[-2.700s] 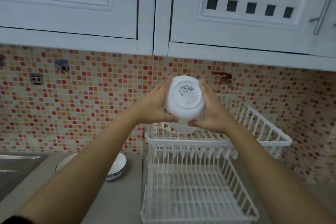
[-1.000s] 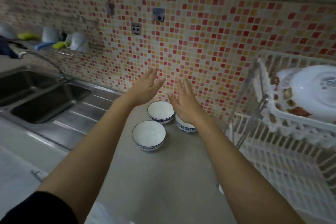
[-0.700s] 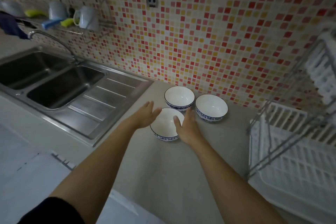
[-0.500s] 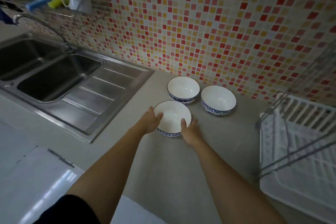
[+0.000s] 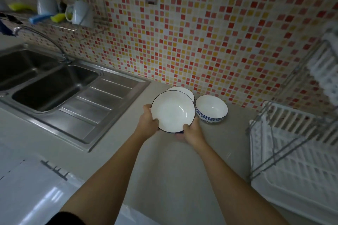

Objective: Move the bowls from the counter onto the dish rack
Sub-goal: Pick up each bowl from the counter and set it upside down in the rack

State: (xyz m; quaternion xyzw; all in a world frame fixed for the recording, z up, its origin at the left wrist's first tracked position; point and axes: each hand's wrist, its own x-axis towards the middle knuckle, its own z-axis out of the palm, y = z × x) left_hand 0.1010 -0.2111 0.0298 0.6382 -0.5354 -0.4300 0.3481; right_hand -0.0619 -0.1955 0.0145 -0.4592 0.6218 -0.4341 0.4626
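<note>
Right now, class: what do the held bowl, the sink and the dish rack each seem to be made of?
Held bowl: likely glazed ceramic, glossy white inside with a thin dark rim.
Sink: looks like stainless steel, a brushed grey sheen with pressed drain ridges.
Dish rack: seemingly white plastic slats, matte, on thin grey metal struts.

Pale grey counter, two white bowls near the tiled wall, white dish rack at right, steel sink inset left

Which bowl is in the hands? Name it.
The nearest bowl, gripped at its rim by the left hand and right hand. The back bowl and right bowl sit untouched by the wall.
</note>
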